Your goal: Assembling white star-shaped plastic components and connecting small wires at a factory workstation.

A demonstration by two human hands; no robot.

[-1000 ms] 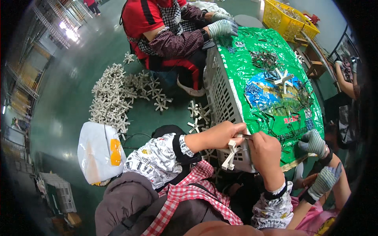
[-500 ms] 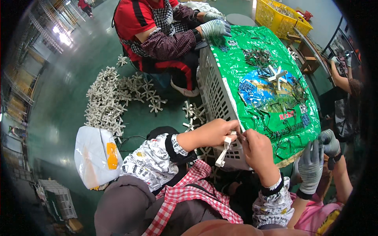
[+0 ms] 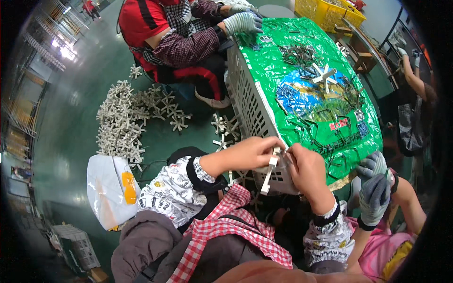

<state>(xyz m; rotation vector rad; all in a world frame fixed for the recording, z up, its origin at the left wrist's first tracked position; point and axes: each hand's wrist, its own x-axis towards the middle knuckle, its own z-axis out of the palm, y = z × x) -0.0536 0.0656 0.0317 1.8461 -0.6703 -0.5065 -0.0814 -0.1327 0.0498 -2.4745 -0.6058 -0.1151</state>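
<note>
My left hand (image 3: pixel 255 153) is closed around a white plastic piece with square-ended arms (image 3: pixel 269 175); one arm hangs down below the fingers. Close beside it, my right hand (image 3: pixel 307 170) is curled with its thumb and fingertips pinched against the piece's upper end. What those right fingertips hold is hidden. Both hands are just off the near left corner of a green printed plastic sheet (image 3: pixel 302 137), which covers an upturned light grey slotted crate (image 3: pixel 250 106). On the sheet lie a white star-shaped piece (image 3: pixel 324 79) and many small dark strips (image 3: pixel 299 55).
A large heap of white star-shaped pieces (image 3: pixel 120 118) lies on the green floor at left. A co-worker in red (image 3: pixel 146 23) sits across, one gloved hand (image 3: pixel 243 23) on the sheet. Another person's gloved hands (image 3: pixel 375 188) are at the near right corner. Yellow baskets (image 3: pixel 325 16) stand behind.
The view has shifted slightly. My hands stay together at the white piece, which now hangs more upright. The gloved hands at right have moved closer together, one reaching the sheet's edge.
</note>
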